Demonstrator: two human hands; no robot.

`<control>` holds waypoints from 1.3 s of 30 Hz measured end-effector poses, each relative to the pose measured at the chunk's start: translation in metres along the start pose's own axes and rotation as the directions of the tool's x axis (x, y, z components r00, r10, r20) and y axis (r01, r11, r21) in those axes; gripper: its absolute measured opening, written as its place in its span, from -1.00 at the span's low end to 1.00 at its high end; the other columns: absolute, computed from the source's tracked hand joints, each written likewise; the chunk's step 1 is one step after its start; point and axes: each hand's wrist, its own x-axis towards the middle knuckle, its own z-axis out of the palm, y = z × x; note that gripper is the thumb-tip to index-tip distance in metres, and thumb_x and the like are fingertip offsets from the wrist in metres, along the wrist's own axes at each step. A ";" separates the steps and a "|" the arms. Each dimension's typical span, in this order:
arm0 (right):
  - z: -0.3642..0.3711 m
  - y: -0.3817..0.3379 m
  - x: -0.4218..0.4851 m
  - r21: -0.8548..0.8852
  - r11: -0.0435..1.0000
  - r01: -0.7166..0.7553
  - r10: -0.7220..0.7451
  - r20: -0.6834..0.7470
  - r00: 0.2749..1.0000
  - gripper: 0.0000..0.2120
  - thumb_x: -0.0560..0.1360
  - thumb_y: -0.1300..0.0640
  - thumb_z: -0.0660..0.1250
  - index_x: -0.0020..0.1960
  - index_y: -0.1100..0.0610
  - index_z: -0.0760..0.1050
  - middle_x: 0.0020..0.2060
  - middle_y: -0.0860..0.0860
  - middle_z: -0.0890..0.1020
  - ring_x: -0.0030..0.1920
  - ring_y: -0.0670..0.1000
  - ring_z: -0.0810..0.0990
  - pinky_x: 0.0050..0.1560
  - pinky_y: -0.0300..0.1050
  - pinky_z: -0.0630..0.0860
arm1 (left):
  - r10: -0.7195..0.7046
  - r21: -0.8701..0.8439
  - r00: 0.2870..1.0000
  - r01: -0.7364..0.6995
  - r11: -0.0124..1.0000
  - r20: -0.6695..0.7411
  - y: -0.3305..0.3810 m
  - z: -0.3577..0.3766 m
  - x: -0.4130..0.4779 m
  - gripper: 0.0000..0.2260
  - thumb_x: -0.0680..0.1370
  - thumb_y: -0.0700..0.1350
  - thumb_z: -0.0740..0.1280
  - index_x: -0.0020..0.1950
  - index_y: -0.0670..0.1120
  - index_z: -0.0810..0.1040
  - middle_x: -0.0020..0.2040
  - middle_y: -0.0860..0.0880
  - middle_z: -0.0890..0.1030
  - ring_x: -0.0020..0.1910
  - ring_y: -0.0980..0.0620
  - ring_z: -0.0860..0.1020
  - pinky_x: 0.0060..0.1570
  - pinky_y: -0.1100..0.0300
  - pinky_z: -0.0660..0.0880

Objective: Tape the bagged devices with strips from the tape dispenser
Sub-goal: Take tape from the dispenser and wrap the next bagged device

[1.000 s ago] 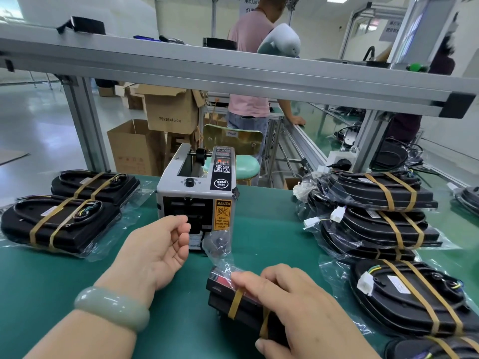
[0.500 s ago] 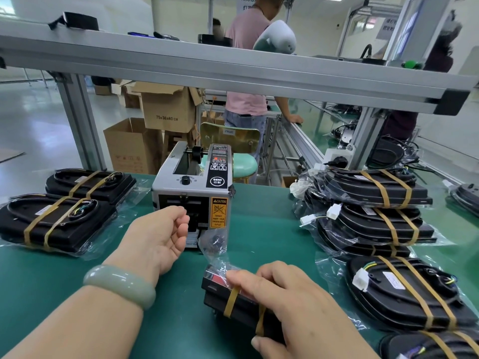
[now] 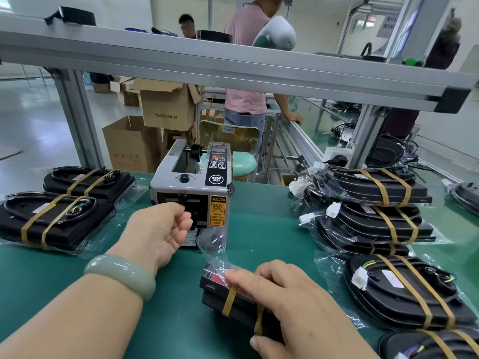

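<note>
Left hand (image 3: 158, 229) has reached the grey box-shaped tape dispenser (image 3: 191, 186), fingers (image 3: 181, 222) curled at its outlet, strip unseen so grasp uncertain, while right hand (image 3: 285, 301) grips the black bagged device (image 3: 213, 286) just before it.

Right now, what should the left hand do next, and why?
Probably pinch a strip at the dispenser outlet and pull it free. The left hand curls its fingers right at the outlet, and the right hand grips the device, whose loose bag end sticks up untaped.
</note>
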 end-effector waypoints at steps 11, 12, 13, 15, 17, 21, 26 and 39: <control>0.002 0.002 0.000 -0.005 1.000 0.028 -0.028 -0.010 1.000 -0.16 0.38 -0.06 0.37 0.30 -0.56 -0.16 0.04 -0.32 0.17 0.13 -0.15 0.23 0.13 -0.19 0.29 | 0.034 0.022 0.998 -0.033 0.999 -0.051 -0.001 0.006 0.003 -0.88 0.57 -0.21 0.32 -0.17 -0.17 0.50 -0.31 -0.07 0.57 -0.65 0.19 0.50 -0.65 0.40 0.40; 0.002 0.003 0.000 -0.002 1.000 0.029 -0.029 -0.008 1.000 -0.16 0.38 -0.06 0.37 0.30 -0.56 -0.16 0.04 -0.32 0.16 0.14 -0.14 0.23 0.13 -0.18 0.29 | 0.028 0.025 0.998 -0.026 0.999 -0.051 0.000 0.005 0.002 -0.87 0.57 -0.24 0.30 -0.18 -0.18 0.49 -0.31 -0.08 0.57 -0.64 0.18 0.51 -0.65 0.40 0.40; 0.002 0.003 0.000 0.000 1.000 0.030 -0.030 -0.007 1.000 -0.17 0.38 -0.06 0.37 0.29 -0.57 -0.16 0.04 -0.32 0.16 0.14 -0.14 0.23 0.14 -0.17 0.30 | 0.022 0.027 0.998 -0.020 0.999 -0.054 -0.001 0.005 0.002 -0.87 0.57 -0.25 0.28 -0.18 -0.18 0.49 -0.31 -0.08 0.57 -0.62 0.17 0.52 -0.64 0.40 0.40; 0.001 0.003 0.000 0.006 1.000 0.031 -0.031 -0.002 1.000 -0.17 0.39 -0.06 0.36 0.29 -0.57 -0.18 0.04 -0.33 0.15 0.15 -0.14 0.22 0.15 -0.16 0.30 | 0.009 0.024 0.998 -0.008 1.000 -0.059 -0.002 0.003 0.002 -0.88 0.57 -0.26 0.28 -0.17 -0.19 0.49 -0.31 -0.08 0.57 -0.62 0.17 0.53 -0.64 0.39 0.40; 0.001 0.003 0.001 0.015 1.000 0.028 -0.028 0.003 1.000 -0.17 0.39 -0.06 0.36 0.28 -0.57 -0.18 0.05 -0.32 0.16 0.15 -0.14 0.22 0.16 -0.15 0.30 | -0.008 0.014 0.999 0.008 1.000 -0.048 -0.004 0.002 0.002 -0.87 0.58 -0.26 0.28 -0.18 -0.20 0.49 -0.31 -0.09 0.56 -0.65 0.18 0.51 -0.65 0.39 0.40; 0.002 0.003 0.000 0.011 1.000 0.024 -0.024 -0.002 1.000 -0.16 0.38 -0.06 0.37 0.28 -0.59 -0.18 0.05 -0.33 0.16 0.15 -0.15 0.23 0.16 -0.15 0.31 | -0.023 -0.018 0.999 0.022 1.000 -0.035 -0.005 0.002 0.002 -0.87 0.58 -0.22 0.29 -0.17 -0.18 0.50 -0.34 -0.07 0.55 -0.65 0.18 0.50 -0.65 0.39 0.40; 0.002 0.003 0.000 0.007 1.000 0.026 -0.026 -0.003 1.000 -0.15 0.38 -0.06 0.38 0.28 -0.59 -0.18 0.05 -0.33 0.17 0.14 -0.16 0.23 0.17 -0.17 0.32 | -0.013 -0.033 0.998 0.011 0.999 -0.063 -0.004 0.003 0.005 -0.88 0.56 -0.16 0.34 -0.16 -0.15 0.51 -0.43 -0.02 0.55 -0.67 0.20 0.47 -0.64 0.41 0.39; 0.002 0.003 0.000 0.010 0.999 0.033 -0.033 -0.014 0.999 -0.16 0.37 -0.06 0.37 0.28 -0.59 -0.15 0.06 -0.33 0.18 0.14 -0.16 0.23 0.13 -0.18 0.30 | -0.015 -0.028 0.987 0.011 1.000 -0.161 -0.005 0.011 0.014 -0.93 0.56 -0.15 0.32 -0.10 -0.13 0.52 -0.32 -0.01 0.56 -0.44 0.17 0.48 -0.66 0.43 0.34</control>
